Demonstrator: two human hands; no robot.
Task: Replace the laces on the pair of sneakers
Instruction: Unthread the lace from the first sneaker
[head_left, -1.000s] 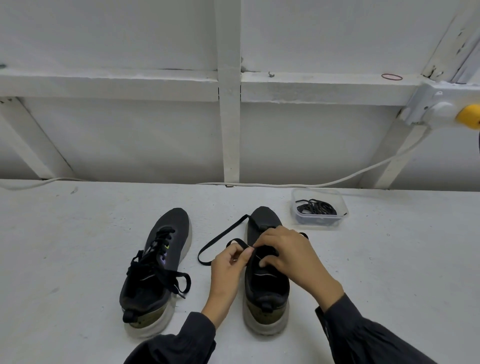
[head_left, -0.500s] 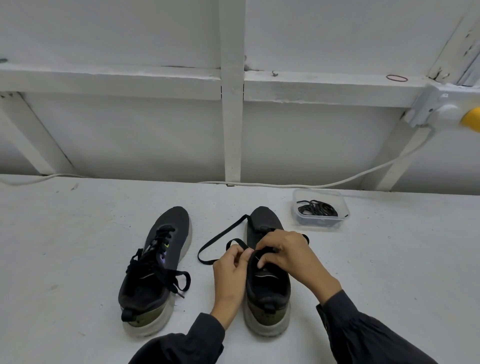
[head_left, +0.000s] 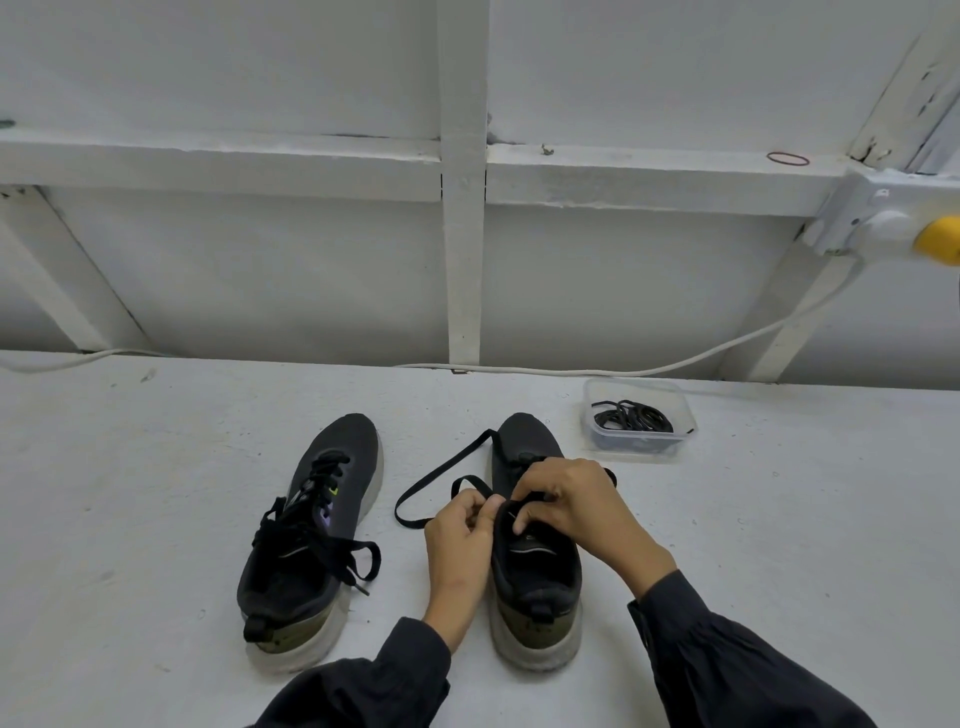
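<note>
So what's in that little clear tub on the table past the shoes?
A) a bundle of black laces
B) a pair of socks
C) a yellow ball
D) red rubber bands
A: through the wall of the clear tub, which stands just beyond the toe of the right sneaker, a tangled bundle of black laces shows.

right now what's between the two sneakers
In the head view: a loose loop of black lace and the left hand pinching it, on the white table.
</note>
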